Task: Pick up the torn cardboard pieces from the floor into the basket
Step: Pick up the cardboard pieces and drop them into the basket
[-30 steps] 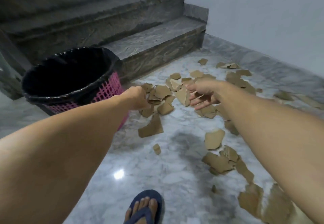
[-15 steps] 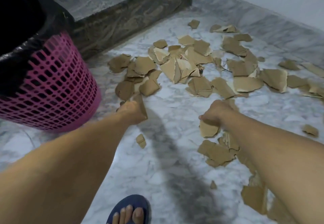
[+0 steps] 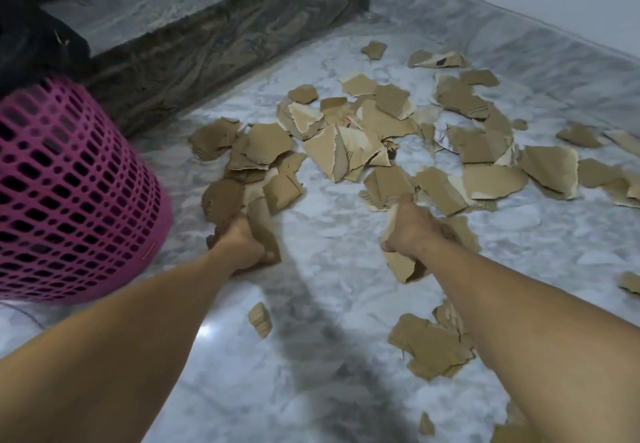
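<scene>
Fingers of your left hand (image 3: 242, 240) and right hand (image 3: 410, 231) clutching jagged brown cardboard pieces (image 3: 346, 151) (matte, ragged-edged), arms outstretched over glossy marble floor (image 3: 329, 269), pink lattice basket (image 3: 69, 182) beside.

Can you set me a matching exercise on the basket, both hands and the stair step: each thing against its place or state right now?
Things:
1. basket
2. left hand
3. right hand
4. stair step

Places or states:
A. far side, top of view, grey stone
B. grips cardboard beside the basket
C. pink lattice, at the left edge
D. grips a cardboard piece mid-floor, near the big scatter

Pairs: 1-C, 2-B, 3-D, 4-A
</scene>
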Action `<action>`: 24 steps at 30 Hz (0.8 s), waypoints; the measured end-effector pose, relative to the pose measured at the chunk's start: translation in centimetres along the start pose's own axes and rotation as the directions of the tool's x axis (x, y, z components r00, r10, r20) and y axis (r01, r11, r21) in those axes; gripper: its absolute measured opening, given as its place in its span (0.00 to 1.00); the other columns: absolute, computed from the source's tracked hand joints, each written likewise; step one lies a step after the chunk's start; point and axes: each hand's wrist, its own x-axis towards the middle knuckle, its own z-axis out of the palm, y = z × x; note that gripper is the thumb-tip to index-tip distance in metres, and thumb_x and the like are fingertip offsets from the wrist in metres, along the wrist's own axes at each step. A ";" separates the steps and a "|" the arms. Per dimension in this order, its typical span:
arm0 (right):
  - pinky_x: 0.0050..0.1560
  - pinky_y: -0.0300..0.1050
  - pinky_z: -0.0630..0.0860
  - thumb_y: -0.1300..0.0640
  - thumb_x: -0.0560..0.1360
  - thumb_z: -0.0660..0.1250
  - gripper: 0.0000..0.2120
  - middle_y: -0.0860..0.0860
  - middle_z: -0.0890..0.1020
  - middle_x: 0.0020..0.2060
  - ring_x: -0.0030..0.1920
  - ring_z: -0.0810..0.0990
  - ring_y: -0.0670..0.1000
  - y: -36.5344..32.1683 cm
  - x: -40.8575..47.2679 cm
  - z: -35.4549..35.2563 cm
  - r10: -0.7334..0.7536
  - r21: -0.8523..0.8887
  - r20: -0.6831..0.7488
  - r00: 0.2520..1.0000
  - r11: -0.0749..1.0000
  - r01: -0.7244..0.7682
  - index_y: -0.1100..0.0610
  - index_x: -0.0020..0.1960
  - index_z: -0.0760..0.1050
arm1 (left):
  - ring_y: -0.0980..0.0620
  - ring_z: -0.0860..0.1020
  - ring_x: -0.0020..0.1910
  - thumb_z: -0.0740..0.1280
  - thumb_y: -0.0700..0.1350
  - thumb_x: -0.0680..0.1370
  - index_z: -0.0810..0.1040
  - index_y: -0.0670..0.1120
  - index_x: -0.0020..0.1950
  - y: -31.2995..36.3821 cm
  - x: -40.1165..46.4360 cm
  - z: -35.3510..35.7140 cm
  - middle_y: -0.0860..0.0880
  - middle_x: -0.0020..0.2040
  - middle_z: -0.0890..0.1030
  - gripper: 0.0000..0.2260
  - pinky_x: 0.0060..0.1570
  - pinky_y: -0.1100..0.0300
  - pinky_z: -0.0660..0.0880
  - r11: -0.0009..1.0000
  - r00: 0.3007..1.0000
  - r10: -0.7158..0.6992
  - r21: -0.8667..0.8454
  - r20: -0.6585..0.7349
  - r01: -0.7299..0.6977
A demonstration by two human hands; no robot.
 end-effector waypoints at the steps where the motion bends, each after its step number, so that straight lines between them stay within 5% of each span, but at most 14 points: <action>1: 0.44 0.48 0.70 0.56 0.71 0.76 0.35 0.60 0.77 0.57 0.58 0.76 0.62 -0.3 0.4 -0.4 -0.053 -0.001 -0.024 0.998 0.999 0.053 0.59 0.70 0.59 | 0.41 0.71 0.65 0.79 0.49 0.65 0.63 0.45 0.71 0.2 0.5 -0.1 0.42 0.63 0.73 0.40 0.65 0.51 0.69 0.996 0.998 0.064 -0.067 -0.018 -0.065; 5: 0.50 0.50 0.72 0.56 0.74 0.72 0.29 0.59 0.76 0.59 0.59 0.75 0.63 -2.3 3.6 -2.0 -0.174 0.061 -0.088 0.981 0.982 0.179 0.54 0.69 0.61 | 0.42 0.65 0.71 0.74 0.42 0.72 0.57 0.44 0.75 1.7 3.0 -1.4 0.42 0.69 0.68 0.37 0.69 0.52 0.63 0.952 0.969 0.196 -0.207 -0.148 -0.224; 10: 0.57 0.55 0.74 0.62 0.71 0.75 0.43 0.60 0.75 0.63 0.62 0.74 0.63 -3.4 7.5 -2.4 -0.197 0.080 -0.105 0.975 0.975 0.206 0.51 0.76 0.53 | 0.40 0.64 0.66 0.75 0.54 0.68 0.66 0.52 0.66 2.5 6.3 -2.9 0.43 0.66 0.66 0.30 0.64 0.49 0.63 0.986 0.942 0.162 0.077 -0.294 -0.146; 12: 0.62 0.56 0.68 0.54 0.66 0.80 0.47 0.60 0.70 0.68 0.68 0.67 0.62 -3.2 8.5 -2.4 -0.193 -0.033 -0.162 0.968 0.981 0.190 0.53 0.76 0.53 | 0.42 0.59 0.68 0.77 0.55 0.65 0.69 0.54 0.64 2.2 7.3 -3.1 0.45 0.69 0.62 0.32 0.65 0.49 0.59 0.984 0.938 0.169 0.106 -0.303 -0.143; 15: 0.65 0.60 0.64 0.34 0.59 0.78 0.55 0.59 0.59 0.73 0.73 0.56 0.63 -2.4 9.5 -2.6 -0.002 -0.115 -0.176 0.984 0.993 -0.019 0.55 0.75 0.54 | 0.41 0.49 0.75 0.79 0.60 0.60 0.56 0.54 0.74 1.2 8.1 -3.3 0.47 0.76 0.48 0.50 0.71 0.45 0.52 1.000 0.978 0.018 0.020 -0.210 -0.014; 19: 0.63 0.64 0.68 0.25 0.56 0.72 0.57 0.59 0.62 0.71 0.71 0.61 0.64 -2.3 9.4 -2.7 0.151 -0.067 -0.092 0.984 0.985 -0.157 0.55 0.74 0.59 | 0.40 0.59 0.67 0.80 0.62 0.54 0.57 0.46 0.72 1.4 8.9 -3.8 0.43 0.67 0.59 0.55 0.65 0.48 0.64 0.993 0.985 -0.112 -0.047 -0.129 0.107; 24: 0.59 0.56 0.75 0.35 0.54 0.81 0.50 0.57 0.71 0.63 0.64 0.73 0.61 -3.7 9.6 -2.7 0.117 0.109 -0.045 0.992 0.988 -0.112 0.59 0.66 0.68 | 0.41 0.62 0.66 0.83 0.56 0.51 0.62 0.43 0.68 2.3 9.1 -4.2 0.42 0.65 0.63 0.52 0.63 0.52 0.67 0.987 0.986 -0.084 -0.146 -0.143 0.063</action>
